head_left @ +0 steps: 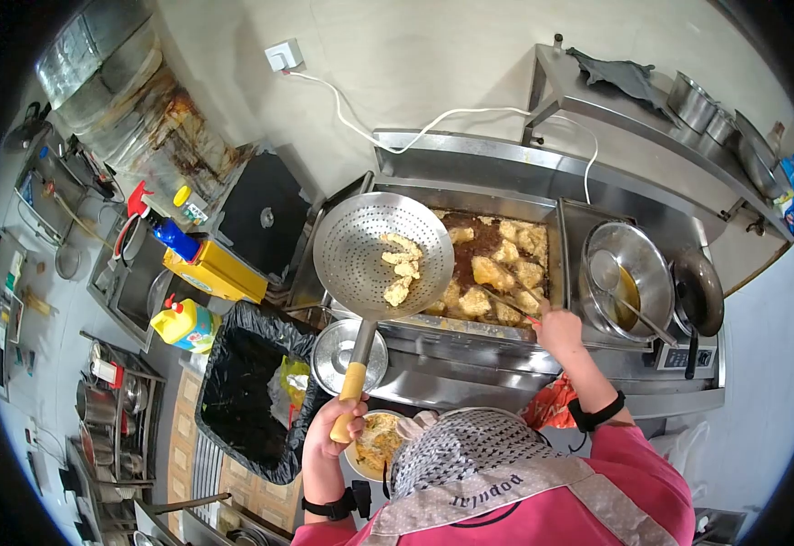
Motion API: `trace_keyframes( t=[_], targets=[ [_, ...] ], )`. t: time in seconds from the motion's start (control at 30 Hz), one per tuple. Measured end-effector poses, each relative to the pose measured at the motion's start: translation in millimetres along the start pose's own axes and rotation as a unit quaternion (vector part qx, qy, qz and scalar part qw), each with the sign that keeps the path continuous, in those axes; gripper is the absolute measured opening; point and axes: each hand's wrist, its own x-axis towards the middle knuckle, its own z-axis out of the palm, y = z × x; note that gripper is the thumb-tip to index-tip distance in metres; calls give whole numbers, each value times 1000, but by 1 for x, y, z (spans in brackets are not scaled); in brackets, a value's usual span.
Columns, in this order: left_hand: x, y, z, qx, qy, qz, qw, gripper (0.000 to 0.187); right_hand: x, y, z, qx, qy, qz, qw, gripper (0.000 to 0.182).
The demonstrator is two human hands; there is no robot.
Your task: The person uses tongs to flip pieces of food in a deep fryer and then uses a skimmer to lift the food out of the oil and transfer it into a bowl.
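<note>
My left hand (342,417) is wrapped round the wooden handle of a large perforated strainer (342,246), which is held over the left side of the fryer. A few battered, fried pieces (402,270) lie in its bowl. In the fryer (556,264), several golden battered pieces (493,272) sit in brown bubbling oil (472,238). At the fryer's front edge, my right hand (559,329) is closed on a thin metal utensil (504,300) with a red part near the fingers. Its far end reaches among the frying pieces; its exact kind cannot be made out.
Right of the fryer stand a metal bowl (597,300) with a ladle and a dark pan (708,296). A black-lined bin (233,400), yellow jug (183,323) and spray bottle (174,238) are at left. A round lid (329,350) and breading bowl (381,441) lie near my left hand.
</note>
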Motion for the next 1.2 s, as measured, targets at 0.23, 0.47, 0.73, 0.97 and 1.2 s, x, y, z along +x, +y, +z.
trace_keyframes(
  t=[0.23,0.47,0.73,0.97,1.2],
  targets=[
    [-3,-1,2,-4,2,2,1000,32,2,6,2,87,-17,39,995,44],
    [-2,-2,1,-1,2,3,1000,32,-2,19,3,179,10,89,980,36],
    [-1,-3,-3,3,-5,4,1000,32,0,24,8,154,-34,99,982,34],
    [-3,-3,-1,3,-3,7,1000,32,5,21,10,401,-145,183,886,35],
    [-3,-3,-1,2,0,8,1000,31,6,14,11,315,-93,104,939,28]
  ],
)
